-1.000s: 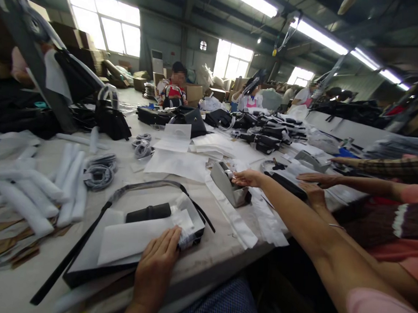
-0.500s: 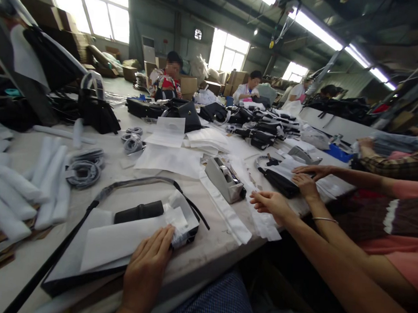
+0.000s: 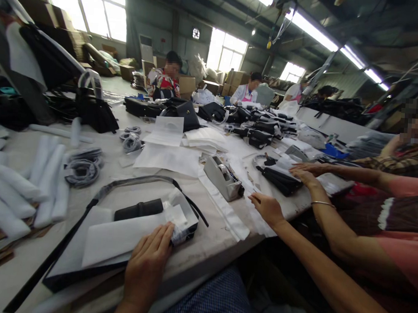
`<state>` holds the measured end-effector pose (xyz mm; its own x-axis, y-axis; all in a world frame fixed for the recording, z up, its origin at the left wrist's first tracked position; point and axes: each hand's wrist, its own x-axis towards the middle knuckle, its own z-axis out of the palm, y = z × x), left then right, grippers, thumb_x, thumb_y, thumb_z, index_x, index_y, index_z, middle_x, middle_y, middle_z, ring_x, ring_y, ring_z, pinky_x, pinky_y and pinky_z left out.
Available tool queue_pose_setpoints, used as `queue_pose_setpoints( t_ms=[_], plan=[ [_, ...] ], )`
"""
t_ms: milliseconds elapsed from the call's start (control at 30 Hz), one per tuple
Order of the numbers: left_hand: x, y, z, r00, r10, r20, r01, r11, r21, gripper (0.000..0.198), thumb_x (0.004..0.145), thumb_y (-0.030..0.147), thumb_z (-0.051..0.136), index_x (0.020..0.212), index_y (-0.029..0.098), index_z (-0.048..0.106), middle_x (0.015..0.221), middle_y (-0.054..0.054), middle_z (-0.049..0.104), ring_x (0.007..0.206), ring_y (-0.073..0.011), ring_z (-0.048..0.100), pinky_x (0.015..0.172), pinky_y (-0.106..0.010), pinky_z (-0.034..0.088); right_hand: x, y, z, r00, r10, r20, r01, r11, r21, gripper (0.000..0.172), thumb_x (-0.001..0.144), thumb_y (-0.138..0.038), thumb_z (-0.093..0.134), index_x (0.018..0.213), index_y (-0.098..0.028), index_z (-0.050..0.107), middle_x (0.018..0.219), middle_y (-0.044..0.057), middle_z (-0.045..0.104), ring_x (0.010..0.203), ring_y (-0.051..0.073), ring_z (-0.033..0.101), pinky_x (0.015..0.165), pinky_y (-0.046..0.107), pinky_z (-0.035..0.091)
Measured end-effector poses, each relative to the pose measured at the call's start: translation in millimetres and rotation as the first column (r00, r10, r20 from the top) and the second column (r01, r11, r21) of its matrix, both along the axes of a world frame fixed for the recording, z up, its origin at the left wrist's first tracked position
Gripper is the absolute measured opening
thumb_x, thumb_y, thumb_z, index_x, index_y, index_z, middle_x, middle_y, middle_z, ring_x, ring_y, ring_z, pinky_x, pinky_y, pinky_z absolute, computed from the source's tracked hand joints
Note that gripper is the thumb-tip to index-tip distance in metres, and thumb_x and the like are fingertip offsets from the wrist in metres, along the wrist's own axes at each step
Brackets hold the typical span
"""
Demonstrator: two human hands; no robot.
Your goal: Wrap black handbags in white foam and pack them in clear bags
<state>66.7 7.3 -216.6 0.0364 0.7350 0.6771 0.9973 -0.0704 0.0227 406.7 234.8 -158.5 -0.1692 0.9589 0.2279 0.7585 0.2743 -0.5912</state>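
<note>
Your left hand (image 3: 148,261) lies flat, fingers (image 3: 161,236) straight and slightly apart, gripping nothing. It presses on the white paper sheet (image 3: 119,240) that covers the flat black bag (image 3: 57,283) at the near edge of the worktop (image 3: 206,251). The fingertips touch the crumpled clear wrap (image 3: 180,228) at the bag's right end. A small black roll (image 3: 139,209) lies on the bag just beyond the paper, and the wrapped strap (image 3: 140,179) arcs over it.

The paper looks light and likely to slide, so downward pressure is what holds it. The bag looks thin, fairly stiff and not heavy, and its long near edge is probably the best place to take hold. The strap is limp and would let the bag swing.

Your right hand (image 3: 267,208) rests on the white plastic strips (image 3: 227,212), near the tape dispenser (image 3: 223,178). Its fingers curl under, and you cannot tell whether they pinch anything. The strips look flimsy and slick, so a pinch at one end should lift them. The dispenser looks weighted.

A co-worker's hands (image 3: 302,174) lie on another black piece (image 3: 280,180) to your right.
</note>
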Motion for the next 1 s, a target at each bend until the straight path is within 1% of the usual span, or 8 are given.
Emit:
queue_pose_setpoints(
  t_ms=[133,267,400,533,667,833,933,1000],
  plan=[
    [0,-1,-0.2,1.000,-0.007,0.013,0.007,1.000,-0.013,0.038,0.099,0.018,0.040,0.133,0.015,0.058,0.128,-0.008,0.069,0.111,-0.0240,0.067,0.098,-0.038,0.042,10,-17,23.2,0.954,0.123,0.274,-0.167,0.976,0.141,0.019,0.091,-0.037,0.063,0.092,-0.023,0.076,0.097,0.011,0.076,0.089,0.024,0.069,0.072,0.027,0.045],
    [0,-3,0.8,1.000,-0.005,0.030,0.006,1.000,-0.025,0.038,0.098,0.016,0.043,0.132,0.015,0.059,0.129,-0.008,0.069,0.112,-0.0242,0.067,0.099,-0.038,0.042,-11,-35,58.4,0.764,0.353,0.540,-0.489,0.863,0.128,0.025,0.098,-0.037,0.053,0.097,-0.025,0.075,0.095,0.009,0.077,0.087,0.021,0.068,0.077,0.028,0.046],
    [3,-4,2.7,0.997,0.023,0.071,-0.019,0.998,-0.062,0.038,0.096,0.014,0.045,0.131,0.017,0.061,0.130,-0.007,0.068,0.115,-0.0239,0.066,0.099,-0.038,0.044,-62,-47,85.6,0.547,0.616,0.567,-0.743,0.669,-0.011,0.026,0.099,-0.039,0.052,0.098,-0.027,0.075,0.091,0.006,0.076,0.082,0.018,0.066,0.075,0.027,0.046],
    [6,-3,2.6,0.994,0.044,0.104,-0.036,0.996,-0.080,0.037,0.097,0.014,0.044,0.130,0.017,0.061,0.130,-0.006,0.067,0.115,-0.0230,0.066,0.098,-0.037,0.046,-128,-51,94.8,0.302,0.748,0.591,-0.897,0.433,-0.089,0.026,0.097,-0.042,0.054,0.091,-0.027,0.075,0.080,0.003,0.073,0.070,0.015,0.061,0.061,0.025,0.039],
    [6,-3,1.0,0.989,0.059,0.132,-0.047,0.994,-0.096,0.036,0.098,0.014,0.045,0.130,0.018,0.062,0.131,-0.006,0.067,0.117,-0.0221,0.065,0.100,-0.037,0.046,-185,-49,99.1,0.095,0.794,0.601,-0.962,0.229,-0.150,0.029,0.095,-0.040,0.057,0.075,-0.025,0.071,0.072,0.000,0.069,0.061,0.013,0.057,0.053,0.026,0.031],
    [8,-4,0.2,0.980,0.064,0.186,-0.039,0.990,-0.135,0.036,0.098,0.014,0.048,0.131,0.019,0.060,0.134,-0.003,0.065,0.122,-0.0206,0.062,0.104,-0.036,0.044,-215,-53,114.5,-0.053,0.958,0.283,-0.928,0.057,-0.368,0.025,0.091,-0.039,0.065,0.077,-0.019,0.073,0.067,0.000,0.067,0.058,0.010,0.058,0.055,0.022,0.036],
    [8,-4,0.5,0.976,0.062,0.207,-0.037,0.992,-0.122,0.035,0.098,0.014,0.047,0.131,0.019,0.060,0.134,-0.004,0.066,0.121,-0.0201,0.062,0.105,-0.035,0.043,-220,-54,121.5,-0.076,0.986,0.147,-0.873,0.006,-0.488,0.025,0.091,-0.040,0.066,0.087,-0.017,0.075,0.069,0.002,0.069,0.059,0.009,0.060,0.055,0.020,0.037],
    [8,-4,0.0,0.975,0.060,0.213,-0.036,0.993,-0.114,0.035,0.098,0.014,0.047,0.131,0.018,0.060,0.133,-0.004,0.066,0.121,-0.0196,0.062,0.106,-0.035,0.043,-227,-52,120.8,-0.088,0.975,0.205,-0.854,0.032,-0.519,0.023,0.089,-0.039,0.068,0.084,-0.018,0.076,0.068,0.001,0.070,0.058,0.009,0.060,0.054,0.021,0.035]
  ],
)
